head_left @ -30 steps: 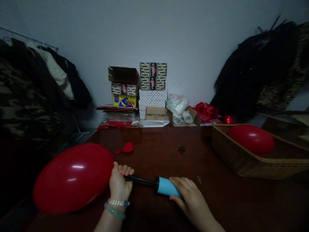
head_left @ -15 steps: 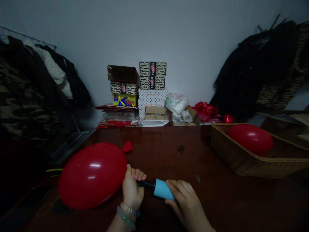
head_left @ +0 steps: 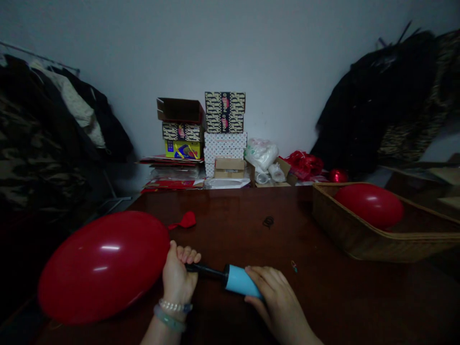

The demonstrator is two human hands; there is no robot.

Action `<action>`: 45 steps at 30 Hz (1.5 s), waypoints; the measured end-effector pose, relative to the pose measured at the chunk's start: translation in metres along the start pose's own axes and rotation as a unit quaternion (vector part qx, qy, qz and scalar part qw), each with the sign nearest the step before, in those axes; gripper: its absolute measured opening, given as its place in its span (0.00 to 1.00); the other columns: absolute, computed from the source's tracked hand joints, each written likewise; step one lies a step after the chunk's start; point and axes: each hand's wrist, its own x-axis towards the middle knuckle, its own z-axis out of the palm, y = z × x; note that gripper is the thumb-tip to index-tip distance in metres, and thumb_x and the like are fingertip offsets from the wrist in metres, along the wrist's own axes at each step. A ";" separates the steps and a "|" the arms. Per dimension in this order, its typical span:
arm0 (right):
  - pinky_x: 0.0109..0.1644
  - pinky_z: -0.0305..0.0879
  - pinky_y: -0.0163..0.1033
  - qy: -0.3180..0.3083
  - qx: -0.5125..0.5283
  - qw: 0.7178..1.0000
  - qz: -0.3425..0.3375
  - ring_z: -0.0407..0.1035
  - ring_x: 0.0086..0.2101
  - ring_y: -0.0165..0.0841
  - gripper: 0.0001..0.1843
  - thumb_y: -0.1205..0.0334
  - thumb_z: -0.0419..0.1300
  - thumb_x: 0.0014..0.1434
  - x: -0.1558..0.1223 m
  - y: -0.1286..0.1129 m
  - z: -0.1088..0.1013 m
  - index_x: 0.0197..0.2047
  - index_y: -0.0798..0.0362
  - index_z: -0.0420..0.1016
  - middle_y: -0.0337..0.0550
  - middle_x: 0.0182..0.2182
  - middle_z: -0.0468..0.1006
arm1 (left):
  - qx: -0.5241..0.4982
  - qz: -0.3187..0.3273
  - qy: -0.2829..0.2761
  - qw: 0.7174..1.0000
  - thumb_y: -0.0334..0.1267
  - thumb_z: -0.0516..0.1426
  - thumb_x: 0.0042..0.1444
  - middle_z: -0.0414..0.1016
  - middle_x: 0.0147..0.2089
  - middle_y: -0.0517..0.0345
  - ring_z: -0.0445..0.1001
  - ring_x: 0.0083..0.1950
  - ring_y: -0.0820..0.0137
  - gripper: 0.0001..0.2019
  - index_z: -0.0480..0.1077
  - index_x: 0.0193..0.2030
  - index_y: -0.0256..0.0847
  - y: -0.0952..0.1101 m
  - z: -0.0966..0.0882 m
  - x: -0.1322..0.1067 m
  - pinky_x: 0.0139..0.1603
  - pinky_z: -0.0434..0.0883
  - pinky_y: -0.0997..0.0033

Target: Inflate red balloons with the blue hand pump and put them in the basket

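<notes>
In the head view, a large inflated red balloon lies at the left, its neck end inside my left hand. That hand is closed around the neck and the black end of a balloon pump, and the fingers hide where the two meet. A length of black rod shows between my left hand and the pump's light blue barrel. My right hand is wrapped around the barrel's right part. Just beyond the inflated balloon, a flat red balloon rests on the dark table.
A woven basket at the right holds another inflated red balloon. Black bands and a small coloured band lie on the brown table. Stacked boxes stand against the wall, with clothes hanging on both sides.
The balloon has grown and shifted left. My left hand has moved left, away from the blue barrel, so more black rod shows. My right hand stays nearly still.
</notes>
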 end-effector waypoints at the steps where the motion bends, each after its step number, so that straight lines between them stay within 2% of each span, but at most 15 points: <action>1: 0.52 0.68 0.49 -0.002 0.000 1.000 -0.004 0.70 0.48 0.43 0.26 0.60 0.62 0.60 0.001 0.004 -0.003 0.60 0.50 0.63 0.50 0.51 0.75 | -0.001 0.005 0.001 1.000 0.41 0.54 0.62 0.48 0.16 0.68 0.49 0.16 0.79 0.23 0.49 0.20 0.41 0.003 0.000 0.002 0.18 0.52 0.75; 5: 0.51 0.70 0.48 0.003 -0.008 1.000 -0.014 0.72 0.47 0.42 0.24 0.60 0.62 0.60 0.001 0.012 -0.011 0.59 0.52 0.65 0.50 0.50 0.76 | 0.002 0.016 0.007 1.000 0.38 0.53 0.62 0.48 0.16 0.68 0.49 0.16 0.79 0.21 0.49 0.20 0.41 0.009 0.001 0.006 0.18 0.53 0.75; 9: 0.50 0.71 0.47 0.008 -0.018 1.000 -0.023 0.72 0.45 0.41 0.23 0.60 0.61 0.61 -0.001 0.012 -0.009 0.58 0.54 0.66 0.52 0.48 0.76 | 0.006 0.022 -0.010 1.000 0.40 0.55 0.61 0.48 0.16 0.69 0.49 0.16 0.79 0.22 0.49 0.20 0.41 0.002 -0.001 0.004 0.19 0.54 0.75; 20: 0.48 0.71 0.50 -0.001 -0.005 1.000 0.011 0.71 0.45 0.43 0.24 0.64 0.63 0.58 -0.001 -0.017 0.003 0.58 0.53 0.66 0.52 0.48 0.76 | 0.012 -0.034 -0.045 0.998 0.47 0.58 0.58 0.49 0.17 0.67 0.50 0.17 0.78 0.24 0.52 0.19 0.40 -0.031 -0.008 -0.018 0.19 0.55 0.73; 25: 0.51 0.70 0.48 -0.007 0.011 1.000 0.010 0.71 0.46 0.42 0.25 0.62 0.63 0.59 0.001 -0.013 0.003 0.58 0.54 0.66 0.51 0.49 0.75 | 0.009 -0.029 -0.033 0.999 0.46 0.57 0.59 0.48 0.17 0.68 0.49 0.17 0.79 0.24 0.51 0.19 0.40 -0.027 -0.005 -0.015 0.19 0.53 0.74; 35: 0.53 0.70 0.49 0.015 -0.001 1.000 -0.001 0.71 0.49 0.41 0.25 0.60 0.62 0.60 -0.001 0.021 -0.011 0.60 0.50 0.66 0.50 0.51 0.76 | -0.001 0.027 0.003 1.000 0.41 0.54 0.62 0.48 0.16 0.68 0.50 0.16 0.78 0.22 0.49 0.20 0.41 0.002 0.002 0.002 0.19 0.54 0.75; 40: 0.52 0.71 0.49 0.026 -0.015 0.999 -0.019 0.71 0.48 0.42 0.24 0.58 0.60 0.62 -0.005 0.022 -0.008 0.60 0.51 0.66 0.51 0.51 0.76 | 0.000 0.027 -0.001 1.000 0.42 0.54 0.61 0.48 0.17 0.68 0.50 0.16 0.79 0.22 0.50 0.20 0.40 -0.001 0.001 0.001 0.19 0.54 0.75; 45: 0.50 0.72 0.48 0.038 -0.029 0.999 -0.019 0.72 0.46 0.41 0.23 0.59 0.60 0.61 -0.003 0.012 -0.004 0.59 0.51 0.68 0.50 0.48 0.76 | -0.002 0.013 -0.004 1.000 0.43 0.56 0.60 0.48 0.17 0.68 0.50 0.17 0.79 0.22 0.51 0.20 0.40 -0.014 0.001 -0.004 0.19 0.55 0.74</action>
